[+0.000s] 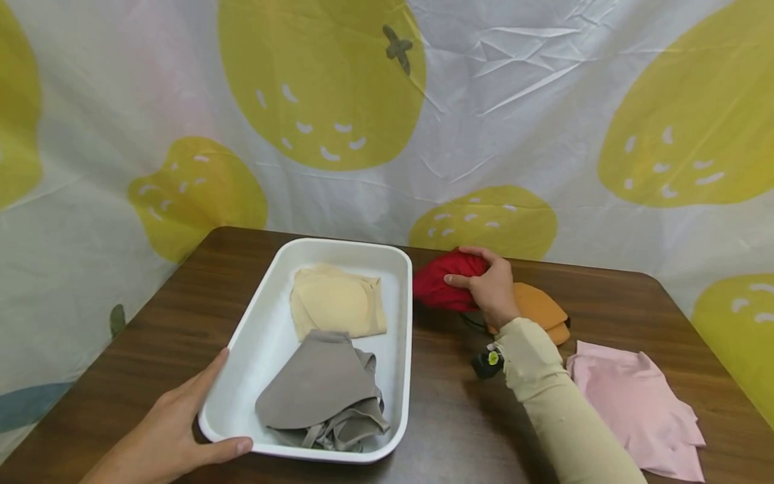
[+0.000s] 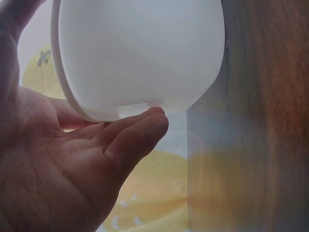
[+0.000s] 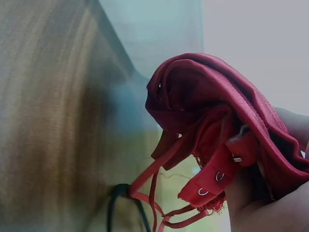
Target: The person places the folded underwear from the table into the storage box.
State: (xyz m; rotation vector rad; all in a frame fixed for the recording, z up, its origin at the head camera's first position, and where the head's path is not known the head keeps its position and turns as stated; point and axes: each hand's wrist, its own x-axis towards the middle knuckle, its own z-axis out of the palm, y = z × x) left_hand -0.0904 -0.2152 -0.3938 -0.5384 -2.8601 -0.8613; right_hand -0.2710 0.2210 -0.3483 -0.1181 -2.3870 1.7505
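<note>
The right hand (image 1: 492,286) pinches a soft red fabric bra (image 1: 441,286), bunched up between thumb and fingers. The bra is just beyond the right rim of a deep white rectangular tray (image 1: 254,363) with rounded corners, near its far end. The left hand (image 1: 181,417) is spread at the tray's near left corner, thumb along the near wall and straight fingers against the left side.

Inside the tray, bare floor runs along the left side; a folded pale-yellow garment (image 1: 338,299) lies toward the far end and a crumpled grey one (image 1: 326,383) with thin straps toward the near end. The dark wood-grain table (image 1: 447,423) shows bare surface between the tray and the right forearm. Under that arm's far side lies a smooth mustard-orange cupped garment (image 1: 538,309); nearer, a flat pink one (image 1: 631,403) with wavy edges.

The right wrist view shows the red cloth's folded sheen, metal hooks (image 3: 219,176), and narrow straps (image 3: 159,166) dangling beside a dark loop (image 3: 116,193).
</note>
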